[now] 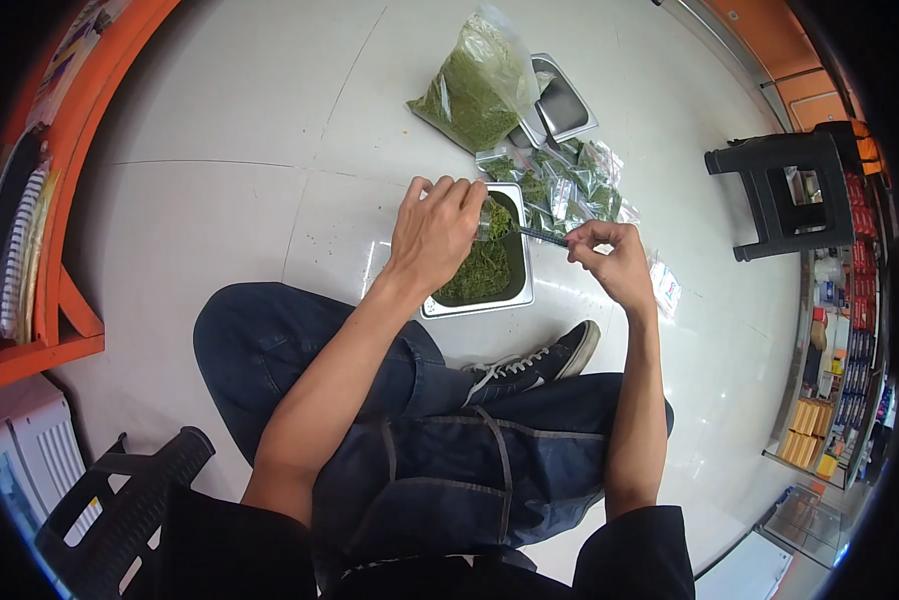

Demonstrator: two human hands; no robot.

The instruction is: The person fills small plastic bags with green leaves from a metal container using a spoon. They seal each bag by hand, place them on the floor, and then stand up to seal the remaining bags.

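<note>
My left hand is over the left side of a metal pan on the floor, its fingers closed on a small clear plastic bag with green shredded herb showing in it. From the right, my right hand pinches the end of a thin dark utensil handle. The far end of that utensil reaches the bag's opening, and its head is not clear among the green. Loose green dried herb fills the bottom of the pan.
Beyond the pan lie several filled small bags, a large bag of herb and another metal pan. My crossed legs and a shoe are close in front. Black stools and shelves stand around.
</note>
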